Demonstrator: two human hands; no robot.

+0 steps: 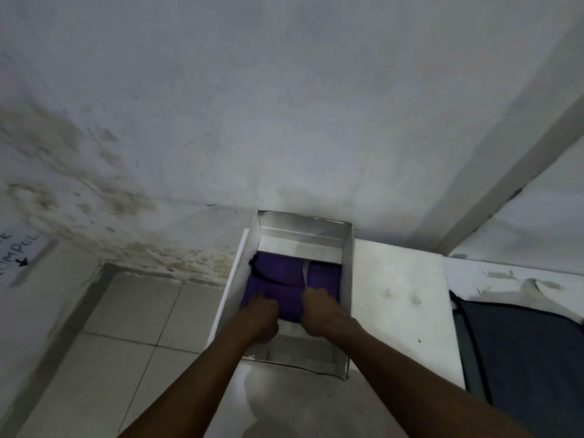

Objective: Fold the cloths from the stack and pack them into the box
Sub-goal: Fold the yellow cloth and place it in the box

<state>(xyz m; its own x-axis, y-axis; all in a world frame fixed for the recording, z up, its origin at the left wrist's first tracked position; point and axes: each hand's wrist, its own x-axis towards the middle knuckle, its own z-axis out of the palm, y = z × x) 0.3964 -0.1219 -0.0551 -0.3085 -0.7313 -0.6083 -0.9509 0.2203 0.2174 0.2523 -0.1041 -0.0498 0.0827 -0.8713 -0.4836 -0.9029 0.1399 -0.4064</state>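
An open white box (347, 279) stands on a white surface against the wall. Folded purple cloths (278, 270) lie inside it, filling the far and middle part. Both my hands reach down into the box. My left hand (260, 317) rests with fingers curled on the near left edge of a purple cloth (289, 303). My right hand (322, 311) grips the same cloth at its near right edge. Whether more cloths lie underneath is hidden.
A dark grey cloth (521, 358) lies spread on the white surface (401, 305) to the right of the box. Tiled floor (126, 327) drops away on the left. A stained wall (221, 121) rises directly behind the box.
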